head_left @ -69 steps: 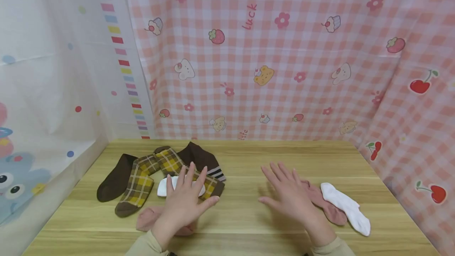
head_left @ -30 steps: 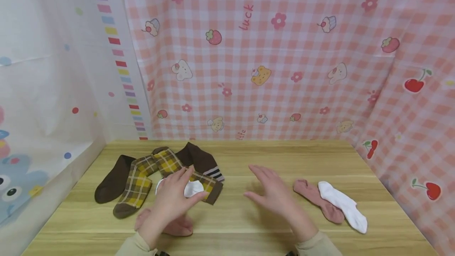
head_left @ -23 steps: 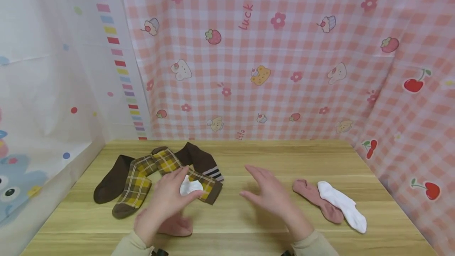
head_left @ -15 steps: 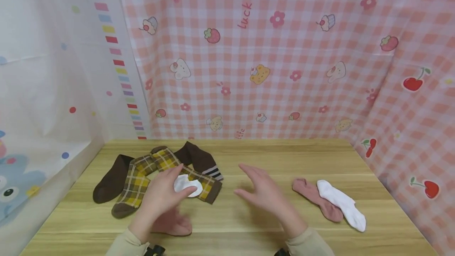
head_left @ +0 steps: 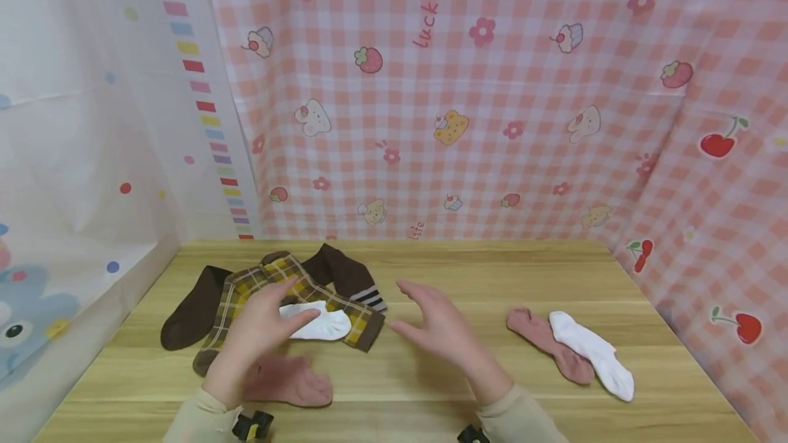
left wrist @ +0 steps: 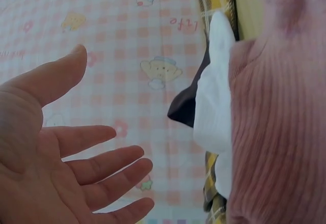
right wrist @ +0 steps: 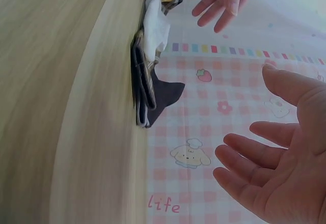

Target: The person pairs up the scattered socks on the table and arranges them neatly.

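Observation:
My left hand (head_left: pixel 255 323) hovers over the left group of socks, its fingers apart and holding nothing. Beneath and beside it lie a white sock (head_left: pixel 329 325), a pink sock (head_left: pixel 295 383) and yellow-brown plaid socks (head_left: pixel 363 330). A dark brown sock (head_left: pixel 191 313) lies at the far left, and a striped dark brown sock (head_left: pixel 353 272) lies behind the plaid ones. Near the table's middle my right hand (head_left: pixel 440 327) is raised, palm turned inward, with nothing in it. In the left wrist view the pink sock (left wrist: pixel 285 132) looms large beside the bare palm.
A second pink sock (head_left: pixel 550 347) and a second white sock (head_left: pixel 594 355) lie overlapping on the right of the wooden table (head_left: pixel 492 272). A pink checked curtain (head_left: pixel 400 87) hangs behind the table, with a white patterned cloth (head_left: pixel 92 122) on the left.
Both hands have shifted left and turned their palms more inward. More of the white and pink socks on the left now shows. The socks appear to lie where they did.

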A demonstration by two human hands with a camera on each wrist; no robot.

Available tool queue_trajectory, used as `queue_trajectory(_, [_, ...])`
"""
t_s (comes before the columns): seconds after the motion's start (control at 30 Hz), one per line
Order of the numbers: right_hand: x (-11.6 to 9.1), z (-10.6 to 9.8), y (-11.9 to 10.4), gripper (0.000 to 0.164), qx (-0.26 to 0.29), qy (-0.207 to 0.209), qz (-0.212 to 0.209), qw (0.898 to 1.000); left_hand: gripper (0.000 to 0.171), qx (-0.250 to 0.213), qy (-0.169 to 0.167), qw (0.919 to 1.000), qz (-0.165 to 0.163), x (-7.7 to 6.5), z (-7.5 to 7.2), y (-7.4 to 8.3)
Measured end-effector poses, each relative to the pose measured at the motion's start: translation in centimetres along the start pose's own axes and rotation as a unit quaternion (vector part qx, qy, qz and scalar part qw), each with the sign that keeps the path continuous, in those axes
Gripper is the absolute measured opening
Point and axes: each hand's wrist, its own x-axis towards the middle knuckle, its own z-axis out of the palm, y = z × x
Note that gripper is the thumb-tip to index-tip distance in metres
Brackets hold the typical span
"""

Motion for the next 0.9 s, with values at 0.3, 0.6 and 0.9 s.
queue_trajectory(0.3, [1.2, 0.7, -0.9, 0.064, 0.015, -0.001, -0.011, 1.000, 0.073, -0.002, -0.014, 0.9997, -0.021, 0.4, -1.2, -1.0])
queue_trajectory(0.6, [2.3, 1.6, -1.6, 0.061, 0.050, -0.013, 0.010, 0.999, 0.068, -0.026, -0.022, 0.9990, -0.029, 0.9, -1.8, -2.0])
queue_trajectory(0.9, [3.1, 2.9, -1.6, 0.055, 0.062, -0.035, 0.009, 0.997, 0.072, -0.033, -0.056, 0.9960, -0.061, 1.8, -1.8, -2.9])
